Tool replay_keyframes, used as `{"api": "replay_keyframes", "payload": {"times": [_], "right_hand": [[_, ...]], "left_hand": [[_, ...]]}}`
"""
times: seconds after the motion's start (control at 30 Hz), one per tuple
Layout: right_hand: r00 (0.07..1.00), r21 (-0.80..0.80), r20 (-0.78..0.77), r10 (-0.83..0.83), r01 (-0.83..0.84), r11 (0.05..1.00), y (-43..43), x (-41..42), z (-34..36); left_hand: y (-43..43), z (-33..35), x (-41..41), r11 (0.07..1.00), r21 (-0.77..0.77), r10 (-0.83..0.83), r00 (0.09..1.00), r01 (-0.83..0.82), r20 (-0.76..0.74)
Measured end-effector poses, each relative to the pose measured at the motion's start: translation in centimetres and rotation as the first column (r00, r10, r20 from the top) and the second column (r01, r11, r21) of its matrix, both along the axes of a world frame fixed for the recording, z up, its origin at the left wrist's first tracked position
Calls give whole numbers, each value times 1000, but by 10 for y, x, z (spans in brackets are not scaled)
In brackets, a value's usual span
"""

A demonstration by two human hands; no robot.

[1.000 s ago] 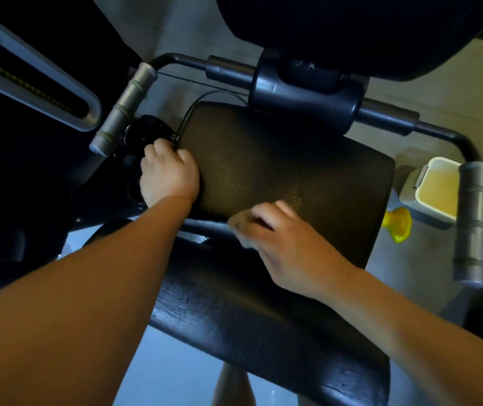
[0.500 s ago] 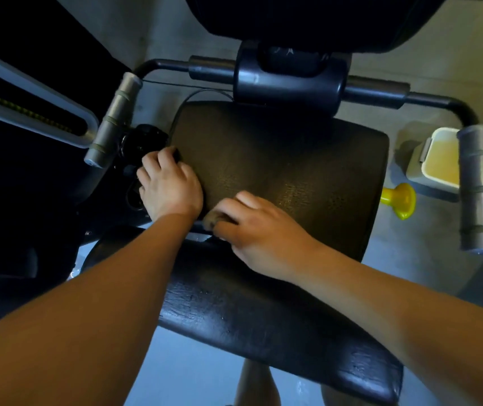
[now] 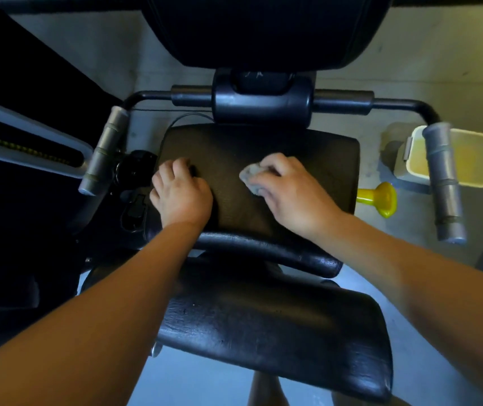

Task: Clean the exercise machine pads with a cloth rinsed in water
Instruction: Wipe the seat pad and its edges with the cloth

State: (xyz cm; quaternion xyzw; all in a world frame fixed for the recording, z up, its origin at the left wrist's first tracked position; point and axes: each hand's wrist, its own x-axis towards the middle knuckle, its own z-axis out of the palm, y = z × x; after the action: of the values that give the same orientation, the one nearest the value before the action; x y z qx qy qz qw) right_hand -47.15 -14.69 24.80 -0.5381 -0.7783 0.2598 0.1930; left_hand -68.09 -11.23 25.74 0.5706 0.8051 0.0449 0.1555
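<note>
Right hand (image 3: 290,197) grip holding cloth (image 3: 250,174) on seat pad (image 3: 307,159); left hand (image 3: 181,197) at its edge (grip unclear).

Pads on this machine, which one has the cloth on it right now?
The dull brown middle pad: the right hand grips the cloth against it, and the left hand holds its edge. The top pad and the glossy near pad carry no cloth.

We record a left hand (image 3: 181,194) and a right hand (image 3: 290,191), both bare, with forearms (image 3: 117,303) uncovered as far as seen. Below the near pad (image 3: 278,332) we note a bare leg (image 3: 266,389), partly hidden.
</note>
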Motion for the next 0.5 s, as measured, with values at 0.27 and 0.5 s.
{"api": "replay_keyframes", "payload": {"times": [0.27,0.5], "right_hand": [[972,-31,-67,225,-227,973,-63,28,12],[992,43,-63,109,-106,993,16,16,-14]], "left_hand": [[2,-21,29,992,33,-114,985,119,-130],[4,-22,31,989,90,-104,983,118,-150]]}}
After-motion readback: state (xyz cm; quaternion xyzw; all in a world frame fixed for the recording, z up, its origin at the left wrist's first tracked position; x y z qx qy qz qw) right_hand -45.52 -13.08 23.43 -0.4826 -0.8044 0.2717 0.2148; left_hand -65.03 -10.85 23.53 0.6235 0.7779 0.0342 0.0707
